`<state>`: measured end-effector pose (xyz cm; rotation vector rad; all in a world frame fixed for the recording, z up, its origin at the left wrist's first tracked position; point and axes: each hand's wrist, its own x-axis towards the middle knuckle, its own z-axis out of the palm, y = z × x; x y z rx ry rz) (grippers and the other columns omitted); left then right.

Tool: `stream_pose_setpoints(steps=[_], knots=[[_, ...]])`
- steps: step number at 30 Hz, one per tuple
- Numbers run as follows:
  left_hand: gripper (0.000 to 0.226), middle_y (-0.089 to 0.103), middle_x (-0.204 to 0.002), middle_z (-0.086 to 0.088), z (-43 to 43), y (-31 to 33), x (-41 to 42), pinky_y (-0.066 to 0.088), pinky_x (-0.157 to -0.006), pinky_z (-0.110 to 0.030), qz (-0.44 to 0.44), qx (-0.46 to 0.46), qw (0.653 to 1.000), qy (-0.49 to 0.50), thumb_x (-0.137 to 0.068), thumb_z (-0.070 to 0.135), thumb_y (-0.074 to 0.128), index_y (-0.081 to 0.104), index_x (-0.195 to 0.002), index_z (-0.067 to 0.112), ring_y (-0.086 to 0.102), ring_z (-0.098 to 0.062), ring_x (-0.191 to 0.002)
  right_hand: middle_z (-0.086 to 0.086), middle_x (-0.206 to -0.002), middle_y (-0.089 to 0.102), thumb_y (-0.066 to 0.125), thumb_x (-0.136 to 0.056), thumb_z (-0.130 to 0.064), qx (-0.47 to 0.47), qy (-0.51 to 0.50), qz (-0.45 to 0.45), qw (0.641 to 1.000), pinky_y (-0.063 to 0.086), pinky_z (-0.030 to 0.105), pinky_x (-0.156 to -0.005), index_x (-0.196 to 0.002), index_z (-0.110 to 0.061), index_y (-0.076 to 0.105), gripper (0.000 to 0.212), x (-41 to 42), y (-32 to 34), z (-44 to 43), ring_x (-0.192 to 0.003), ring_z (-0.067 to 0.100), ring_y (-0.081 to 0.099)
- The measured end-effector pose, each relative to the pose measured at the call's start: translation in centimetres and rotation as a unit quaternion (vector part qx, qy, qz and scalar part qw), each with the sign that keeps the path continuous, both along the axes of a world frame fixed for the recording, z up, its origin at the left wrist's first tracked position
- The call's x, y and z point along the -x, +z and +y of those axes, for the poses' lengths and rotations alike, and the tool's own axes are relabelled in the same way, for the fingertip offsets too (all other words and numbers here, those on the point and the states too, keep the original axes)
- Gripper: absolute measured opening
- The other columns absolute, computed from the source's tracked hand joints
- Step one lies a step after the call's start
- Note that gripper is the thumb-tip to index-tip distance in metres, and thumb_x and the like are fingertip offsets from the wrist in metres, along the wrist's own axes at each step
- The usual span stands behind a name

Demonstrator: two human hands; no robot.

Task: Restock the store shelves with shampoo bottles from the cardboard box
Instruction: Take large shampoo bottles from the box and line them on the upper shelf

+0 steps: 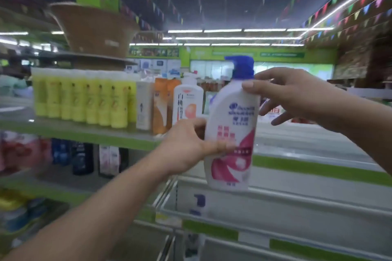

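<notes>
Shampoo bottle (231,133), left hand (186,146) gripping its body, right hand (297,95) pinching its shoulder

Shampoo bottle (231,125): blue "head & shoulders" script on the front, just below the thumb of the right hand (297,95). Blue characters under it are too blurred to read. The pink character blocks just above the thumb of the left hand (186,146) are also blurred.

White pump bottle (187,104): large black vertical characters, "白桃" at top, just above the left fingers. The small red mark above them is unreadable.

Red sign (275,110), seen between the right fingers: one white character, unclear.

Green banner (280,54), far above the right fingers: white lettering, illegible.
</notes>
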<state>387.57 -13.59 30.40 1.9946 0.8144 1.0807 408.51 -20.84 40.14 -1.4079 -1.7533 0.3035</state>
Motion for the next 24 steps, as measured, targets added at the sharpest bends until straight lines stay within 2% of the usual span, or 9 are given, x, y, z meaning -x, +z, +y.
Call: stream_pose_setpoints(steps=[5, 8, 13, 15, 17, 19, 20, 22, 24], knots=[[0.039, 0.078, -0.093, 0.009, 5.6, 6.5, -0.6, 0.062, -0.079, -0.047, 0.014, -0.056, 0.998, 0.028, -0.072, 0.045, 0.086, 0.073, -0.103, 0.026, 0.075, -0.011, -0.085, -0.005, -0.099, 0.075, 0.065, -0.063, -0.079, 0.023, -0.027, 0.006, 0.999, 0.063, 0.047, -0.073, -0.111, -0.031, 0.069, 0.068, 0.9, 1.3, 4.6, -0.084, 0.015, 0.075], [0.035, 0.078, -0.089, 0.009, 8.8, 8.1, -1.7, 0.062, -0.077, -0.047, 0.029, -0.068, 0.997, 0.022, -0.074, 0.044, 0.085, 0.072, -0.102, 0.026, 0.075, -0.009, -0.08, -0.005, -0.092, 0.076, 0.067, -0.076, -0.07, 0.013, -0.067, 0.02, 0.997, 0.063, 0.047, -0.076, -0.104, -0.031, 0.068, 0.048, 1.2, 1.9, 8.1, -0.086, 0.016, 0.074], [0.03, 0.077, -0.083, 0.007, 13.7, 7.8, -4.1, 0.061, -0.071, -0.046, 0.053, -0.046, 0.997, 0.02, -0.073, 0.044, 0.085, 0.071, -0.093, 0.027, 0.074, -0.013, -0.079, -0.002, -0.09, 0.077, 0.076, -0.078, -0.055, 0.02, -0.102, 0.047, 0.993, 0.064, 0.047, -0.067, -0.101, -0.028, 0.073, 0.036, 0.5, 1.4, 13.5, -0.086, 0.023, 0.074], [0.023, 0.077, -0.084, 0.007, 15.4, 7.1, -4.9, 0.061, -0.068, -0.041, 0.05, -0.033, 0.998, 0.01, -0.075, 0.041, 0.084, 0.07, -0.089, 0.03, 0.074, -0.011, -0.078, -0.001, -0.092, 0.077, 0.077, -0.078, -0.052, 0.022, -0.111, 0.063, 0.992, 0.064, 0.045, -0.065, -0.101, -0.025, 0.074, 0.035, -0.1, 0.8, 15.2, -0.086, 0.023, 0.074], [0.027, 0.076, -0.087, 0.01, 16.4, 6.2, -5.8, 0.06, -0.071, -0.035, 0.038, -0.03, 0.999, 0.021, -0.073, 0.049, 0.083, 0.068, -0.089, 0.033, 0.073, -0.008, -0.077, 0.001, -0.093, 0.077, 0.078, -0.08, -0.05, 0.026, -0.118, 0.076, 0.99, 0.064, 0.045, -0.065, -0.101, -0.022, 0.074, 0.036, -0.6, 0.3, 16.8, -0.086, 0.024, 0.074], [0.041, 0.075, -0.089, 0.013, 17.3, 5.0, -6.5, 0.058, -0.082, -0.037, 0.04, -0.036, 0.996, 0.067, -0.064, 0.063, 0.076, 0.067, -0.094, 0.036, 0.072, -0.009, -0.08, 0.003, -0.094, 0.077, 0.078, -0.081, -0.049, 0.036, -0.126, 0.087, 0.988, 0.064, 0.047, -0.065, -0.101, -0.019, 0.073, 0.036, -0.9, -0.2, 18.3, -0.086, 0.026, 0.073], [0.042, 0.074, -0.091, 0.014, 17.5, 4.4, -6.8, 0.055, -0.084, -0.035, 0.046, -0.04, 0.995, 0.082, -0.067, 0.061, 0.073, 0.066, -0.1, 0.036, 0.069, -0.008, -0.082, 0.004, -0.094, 0.076, 0.078, -0.081, -0.048, 0.04, -0.129, 0.093, 0.986, 0.063, 0.048, -0.066, -0.1, -0.018, 0.073, 0.036, -1.1, -0.5, 19.0, -0.086, 0.027, 0.073], [0.031, 0.067, -0.092, 0.017, 17.5, 3.5, -6.9, 0.043, -0.079, -0.027, 0.073, -0.041, 0.992, 0.098, -0.082, 0.043, 0.069, 0.064, -0.111, 0.034, 0.059, -0.008, -0.088, 0.003, -0.094, 0.076, 0.079, -0.08, -0.047, 0.046, -0.133, 0.102, 0.985, 0.063, 0.049, -0.068, -0.1, -0.018, 0.073, 0.036, -1.4, -1.2, 20.4, -0.087, 0.027, 0.073], [0.029, 0.06, -0.093, 0.016, 18.1, 2.6, -6.7, 0.035, -0.08, -0.028, 0.082, -0.021, 0.992, 0.094, -0.087, 0.037, 0.065, 0.061, -0.116, 0.033, 0.051, -0.01, -0.099, 0.002, -0.096, 0.076, 0.079, -0.081, -0.048, 0.055, -0.134, 0.102, 0.984, 0.063, 0.05, -0.069, -0.101, -0.019, 0.072, 0.036, -1.6, -1.9, 21.9, -0.089, 0.026, 0.072]])
